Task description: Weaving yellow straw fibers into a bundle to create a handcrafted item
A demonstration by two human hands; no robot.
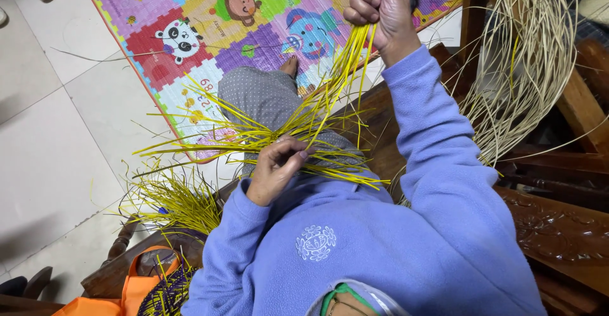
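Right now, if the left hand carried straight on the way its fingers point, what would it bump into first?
The left hand points toward the fanned yellow strips it already touches on the lap. Just past them lies the grey dotted trouser leg. Depth is hard to judge from above, so the strips come first.

Lavender fleece sleeves [419,164] — grey dotted trousers [266,97]

Pale floor tiles [57,144] lie under a colourful animal play mat [209,30]; dark carved wooden furniture [558,227] fills the right side.
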